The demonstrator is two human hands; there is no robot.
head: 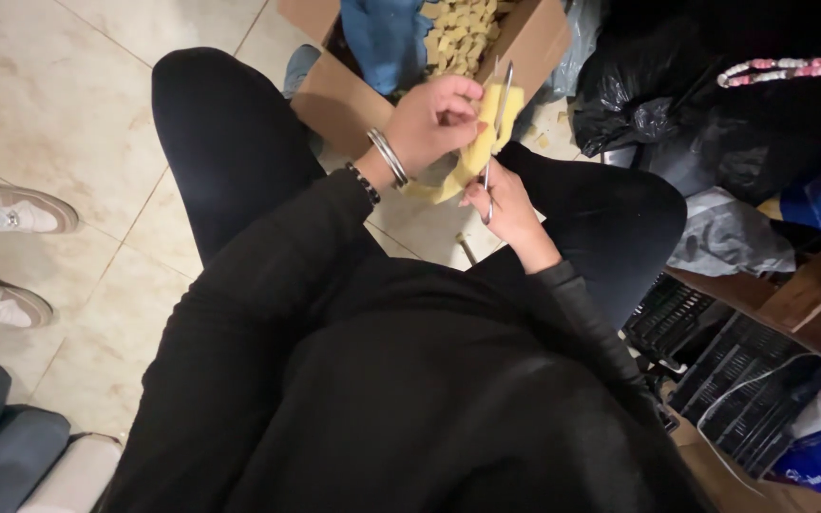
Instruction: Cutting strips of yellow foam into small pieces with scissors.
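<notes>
My left hand [434, 122] grips a yellow foam strip [475, 157] held up between my knees; bracelets sit on that wrist. My right hand [507, 211] holds metal scissors [498, 123] by the handles, with the blades pointing up across the foam strip. Beyond my hands stands an open cardboard box [339, 95] holding several small yellow foam pieces [458, 28] and a blue cloth [382, 33]. I am seated, wearing black sleeves and black trousers.
Black plastic bags [658, 104] and grey wrapping [729, 237] pile up at the right, above black crates [715, 370] and a wooden shelf [810, 294]. Another person's two pale shoes [2, 256] rest on the tiled floor at left. A dark cushion [2, 442] lies at bottom left.
</notes>
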